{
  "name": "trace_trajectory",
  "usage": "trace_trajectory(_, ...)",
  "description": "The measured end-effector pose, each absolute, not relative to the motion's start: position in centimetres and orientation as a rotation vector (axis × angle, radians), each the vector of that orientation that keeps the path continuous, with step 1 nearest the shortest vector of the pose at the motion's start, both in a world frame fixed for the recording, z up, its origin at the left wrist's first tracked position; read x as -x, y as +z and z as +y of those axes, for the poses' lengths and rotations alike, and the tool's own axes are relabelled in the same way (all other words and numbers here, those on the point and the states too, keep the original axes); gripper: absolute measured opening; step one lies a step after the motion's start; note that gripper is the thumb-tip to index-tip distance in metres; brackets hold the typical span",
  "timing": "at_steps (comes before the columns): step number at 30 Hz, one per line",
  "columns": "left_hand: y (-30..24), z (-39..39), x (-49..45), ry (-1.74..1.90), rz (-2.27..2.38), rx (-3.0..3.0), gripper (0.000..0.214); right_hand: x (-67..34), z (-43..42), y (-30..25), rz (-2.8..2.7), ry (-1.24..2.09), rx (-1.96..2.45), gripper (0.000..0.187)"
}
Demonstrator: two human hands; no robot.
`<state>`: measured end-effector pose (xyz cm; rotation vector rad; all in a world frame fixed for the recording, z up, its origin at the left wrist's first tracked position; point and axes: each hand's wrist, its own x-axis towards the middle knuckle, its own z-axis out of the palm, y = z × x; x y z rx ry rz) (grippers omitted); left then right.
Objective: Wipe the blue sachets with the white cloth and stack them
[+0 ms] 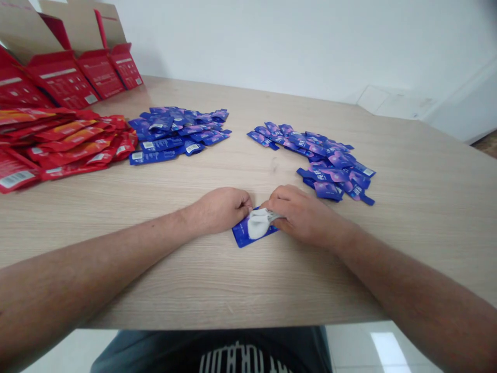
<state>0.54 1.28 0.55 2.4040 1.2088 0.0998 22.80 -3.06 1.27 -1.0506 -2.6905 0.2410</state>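
On the light wood-grain table (155, 269), a blue sachet (241, 233) lies between my hands, with a crumpled white sheet (258, 223) bulging out of it. My left hand (219, 210) pinches the sachet's upper edge with its fingertips. My right hand (301, 215) comes in from the other side, its fingers closed on the white sheet's narrow end. The hands hide the sachet's top part, so the opening does not show.
Two loose heaps of blue sachets (176, 132) (314, 160) lie beyond my hands. A heap of red sachets (66, 140) lies at the left, below open red cardboard boxes (66, 77) at the table's far left corner. A white wall (252, 46) stands behind.
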Motion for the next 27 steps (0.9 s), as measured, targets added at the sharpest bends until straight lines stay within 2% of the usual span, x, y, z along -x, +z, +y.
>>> trace_trajectory(5,0.7,1.3,-0.4,0.104,1.164,-2.397,0.023,-21.1,-3.6,1.2,-2.733,0.221,0.909,0.018)
trace_trajectory(11,0.4,1.4,-0.1,0.102,1.143,-2.42,0.022,-22.9,-3.2,1.7,-2.713,0.261,1.059,0.018)
trace_trajectory(16,0.5,1.5,0.1,0.089,1.138,-2.412,0.021,-21.4,-4.1,1.6,-2.82,0.214,0.843,0.016)
trace_trajectory(22,0.8,1.4,0.0,0.065,1.151,-2.385,0.023,-22.6,-3.5,1.8,-2.735,0.298,1.05,0.017)
trace_trajectory(27,0.7,1.4,0.1,0.073,1.135,-2.378,0.02,-21.1,-4.5,1.6,-2.821,0.192,0.831,0.016)
